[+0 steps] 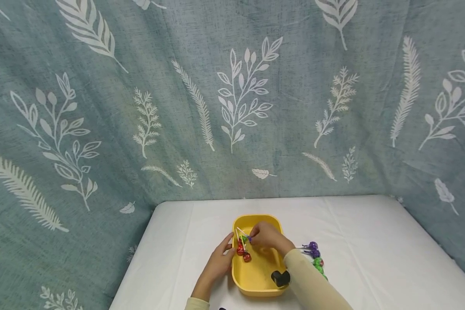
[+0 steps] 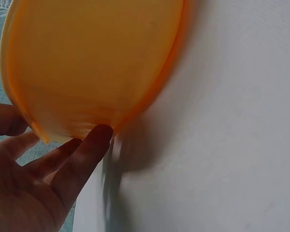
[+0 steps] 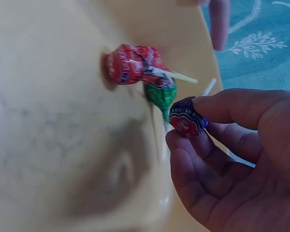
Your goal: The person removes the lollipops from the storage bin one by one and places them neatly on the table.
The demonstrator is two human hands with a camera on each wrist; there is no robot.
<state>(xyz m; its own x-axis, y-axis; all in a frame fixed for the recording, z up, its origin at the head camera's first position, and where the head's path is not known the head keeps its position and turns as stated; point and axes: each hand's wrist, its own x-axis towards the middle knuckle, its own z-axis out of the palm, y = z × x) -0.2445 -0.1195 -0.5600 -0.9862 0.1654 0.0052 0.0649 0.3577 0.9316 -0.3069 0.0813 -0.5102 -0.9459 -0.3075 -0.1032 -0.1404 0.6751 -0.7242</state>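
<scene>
Our right hand (image 3: 241,159) pinches a blue-wrapped lollipop (image 3: 186,118) over the yellow tub (image 1: 255,275), mid-table | our left hand (image 2: 34,179), fingers straight and apart, touches the tub's left wall | red lollipops (image 1: 243,252) inside.

Left of tub (image 1: 255,284): bare surface (image 1: 170,258), open passage.
Right of tub: lollipop pile (image 1: 315,258) blocks.
Tub's left part: lollipops (image 1: 243,249).
</scene>
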